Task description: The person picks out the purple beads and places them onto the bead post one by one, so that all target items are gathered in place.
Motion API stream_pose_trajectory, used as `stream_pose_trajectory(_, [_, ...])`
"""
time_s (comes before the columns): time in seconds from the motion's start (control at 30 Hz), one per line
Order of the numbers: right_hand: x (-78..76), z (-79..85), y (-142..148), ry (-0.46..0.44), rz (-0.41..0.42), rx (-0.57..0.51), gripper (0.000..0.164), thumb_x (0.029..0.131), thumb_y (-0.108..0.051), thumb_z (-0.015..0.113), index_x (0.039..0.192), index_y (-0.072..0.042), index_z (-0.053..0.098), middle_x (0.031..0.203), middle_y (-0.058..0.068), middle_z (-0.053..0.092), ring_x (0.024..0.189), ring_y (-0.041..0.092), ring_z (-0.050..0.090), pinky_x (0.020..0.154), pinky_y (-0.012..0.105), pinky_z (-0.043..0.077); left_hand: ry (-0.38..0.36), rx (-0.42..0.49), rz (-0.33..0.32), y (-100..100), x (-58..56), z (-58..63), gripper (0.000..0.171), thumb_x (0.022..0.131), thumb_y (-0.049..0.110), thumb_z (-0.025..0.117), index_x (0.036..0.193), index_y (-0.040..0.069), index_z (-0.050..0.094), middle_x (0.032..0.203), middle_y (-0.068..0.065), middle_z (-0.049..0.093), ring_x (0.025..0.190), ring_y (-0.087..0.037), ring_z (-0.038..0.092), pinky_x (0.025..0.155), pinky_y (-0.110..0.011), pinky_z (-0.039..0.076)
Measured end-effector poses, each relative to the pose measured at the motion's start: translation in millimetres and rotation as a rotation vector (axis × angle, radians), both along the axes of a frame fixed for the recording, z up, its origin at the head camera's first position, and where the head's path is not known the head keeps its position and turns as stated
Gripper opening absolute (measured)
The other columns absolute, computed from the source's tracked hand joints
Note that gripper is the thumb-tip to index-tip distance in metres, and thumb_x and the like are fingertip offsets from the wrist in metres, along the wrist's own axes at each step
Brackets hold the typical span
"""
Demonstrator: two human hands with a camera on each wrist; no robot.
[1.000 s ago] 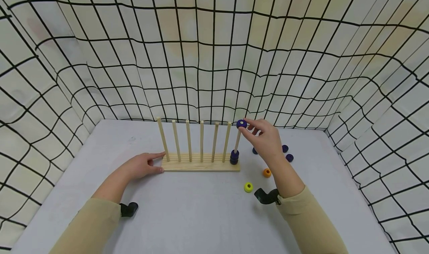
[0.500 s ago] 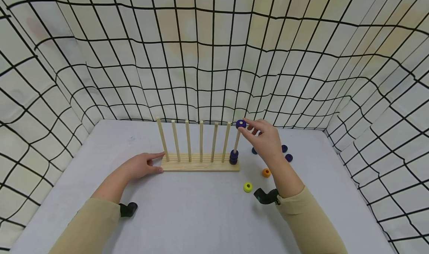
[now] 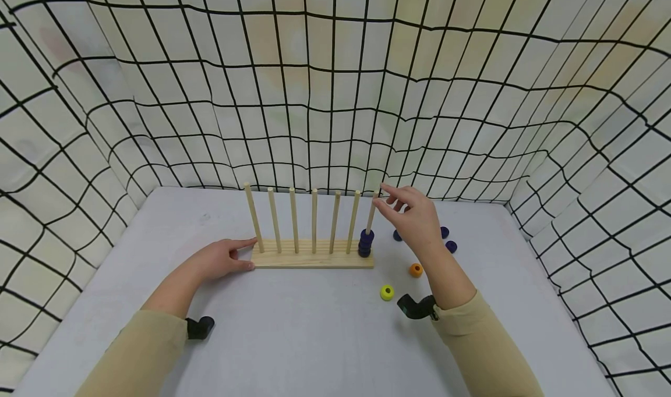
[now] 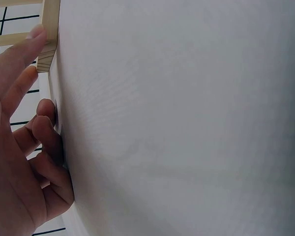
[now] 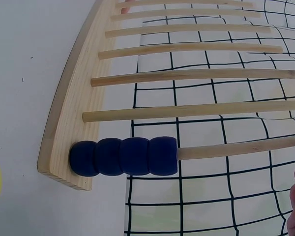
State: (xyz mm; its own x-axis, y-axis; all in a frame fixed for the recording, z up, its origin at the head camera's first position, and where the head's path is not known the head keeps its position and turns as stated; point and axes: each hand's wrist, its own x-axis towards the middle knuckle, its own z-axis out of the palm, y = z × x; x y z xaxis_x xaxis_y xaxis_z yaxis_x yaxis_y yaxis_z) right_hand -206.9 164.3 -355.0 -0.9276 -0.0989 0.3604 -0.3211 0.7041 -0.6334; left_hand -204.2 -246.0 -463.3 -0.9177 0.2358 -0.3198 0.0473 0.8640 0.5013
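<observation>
Top bead (image 5: 163,156): now down on the stack; half a second ago it sat at the rod tip, pinched between finger and thumb
Blue stack (image 5: 109,156): four beads including the top one, each touching the next, the lowest against the board
End rod (image 5: 236,148): farthest to the person's right; upper length bare above the stack
Stacking stage: placement of this bead is judged complete; the other six rods (image 3: 314,222) carry none
Wooden base (image 3: 309,262): flat on the tabletop (image 3: 293,327), rods upright to slightly leaning, stack at its right end
Right hand (image 3: 414,211): released, nothing held; thumb and forefinger parted at the rod tip, contact with it cannot be told
Left hand (image 3: 220,259): grasping the left end of the base between thumb and forefinger, unchanged
Loose blue beads (image 3: 451,247): three visible on the tabletop, beyond and beside the right arm
Orange bead (image 3: 416,270): loose, near the right forearm
Yellow bead (image 3: 387,293): loose, nearer the person than the orange one
Net (image 3: 332,105): behind the tabletop and along both sides
</observation>
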Motion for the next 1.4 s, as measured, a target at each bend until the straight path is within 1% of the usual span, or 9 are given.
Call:
stream_pose_trajectory(0.23, [0.9, 0.7, 0, -0.012, 0.001, 0.01, 0.045, 0.092, -0.042, 0.07, 0.132, -0.022, 0.067, 0.096, 0.001, 0.064, 0.085, 0.017, 0.056, 0.072, 0.034, 0.048, 0.001, -0.003, -0.003, -1, -1.5, -1.2, 0.078, 0.084, 0.047, 0.076, 0.15, 0.019, 0.046, 0.077, -0.004, 0.045, 0.069, -0.019, 0.04, 0.063, -0.034, 0.032])
stream_pose_trajectory(0.4, [0.5, -0.2, 3, -0.005, -0.006, 0.019, 0.045, 0.092, -0.042, 0.07, 0.132, -0.022, 0.067, 0.096, 0.001, 0.064, 0.085, 0.017, 0.056, 0.073, 0.035, 0.048, 0.0, 0.006, 0.0, 1, 0.4, 0.0, 0.077, 0.084, 0.046, 0.076, 0.15, 0.018, 0.046, 0.077, -0.004, 0.044, 0.068, -0.019, 0.04, 0.062, -0.034, 0.032])
stream_pose_trajectory(0.5, [-0.2, -1.7, 6, 0.001, -0.008, 0.026, 0.045, 0.092, -0.041, 0.07, 0.131, -0.019, 0.067, 0.097, 0.001, 0.064, 0.085, 0.017, 0.056, 0.073, 0.035, 0.048, 0.002, 0.007, -0.001, 1, 1.7, 0.6, 0.077, 0.085, 0.046, 0.076, 0.15, 0.018, 0.047, 0.077, -0.004, 0.045, 0.068, -0.019, 0.04, 0.062, -0.034, 0.032])
stream_pose_trajectory(0.73, [0.7, -2.2, 12, 0.001, -0.01, 0.03, 0.043, 0.092, -0.04, 0.071, 0.13, -0.02, 0.068, 0.095, 0.001, 0.064, 0.083, 0.017, 0.056, 0.07, 0.034, 0.048, -0.001, 0.006, -0.001, 0, 1.9, 0.4, 0.076, 0.085, 0.045, 0.076, 0.15, 0.018, 0.046, 0.078, -0.005, 0.045, 0.069, -0.019, 0.041, 0.063, -0.034, 0.033])
stream_pose_trajectory(1.0, [0.5, -6.5, 24, 0.012, -0.012, 0.068, 0.044, 0.092, -0.042, 0.07, 0.13, -0.021, 0.068, 0.093, -0.001, 0.064, 0.082, 0.016, 0.055, 0.066, 0.034, 0.046, -0.01, 0.004, 0.002, -1, 0.3, 0.0, 0.076, 0.086, 0.045, 0.075, 0.15, 0.019, 0.045, 0.078, -0.005, 0.045, 0.068, -0.019, 0.04, 0.062, -0.034, 0.033])
stream_pose_trajectory(1.13, [0.8, -8.3, 30, -0.003, -0.023, 0.1, 0.045, 0.093, -0.044, 0.069, 0.131, -0.021, 0.067, 0.095, 0.0, 0.064, 0.083, 0.017, 0.054, 0.066, 0.034, 0.045, -0.009, 0.007, -0.001, -2, 0.6, 0.0, 0.077, 0.085, 0.045, 0.076, 0.15, 0.019, 0.045, 0.077, -0.005, 0.045, 0.067, -0.019, 0.04, 0.062, -0.033, 0.033])
stream_pose_trajectory(1.3, [2.1, -10.1, 36, -0.032, -0.03, 0.115, 0.046, 0.093, -0.044, 0.068, 0.132, -0.019, 0.067, 0.096, 0.0, 0.064, 0.083, 0.018, 0.054, 0.064, 0.034, 0.045, -0.007, 0.016, -0.001, -2, 0.3, 0.7, 0.076, 0.085, 0.044, 0.076, 0.15, 0.018, 0.045, 0.076, -0.004, 0.045, 0.066, -0.019, 0.04, 0.061, -0.033, 0.033])
stream_pose_trajectory(1.4, [2.6, -11.8, 40, -0.049, -0.033, 0.118, 0.047, 0.092, -0.046, 0.068, 0.133, -0.021, 0.066, 0.095, 0.0, 0.063, 0.082, 0.017, 0.054, 0.063, 0.034, 0.045, -0.004, 0.02, -0.005, -2, 0.6, 0.5, 0.077, 0.085, 0.044, 0.076, 0.15, 0.017, 0.045, 0.077, -0.004, 0.045, 0.067, -0.019, 0.04, 0.061, -0.033, 0.033])
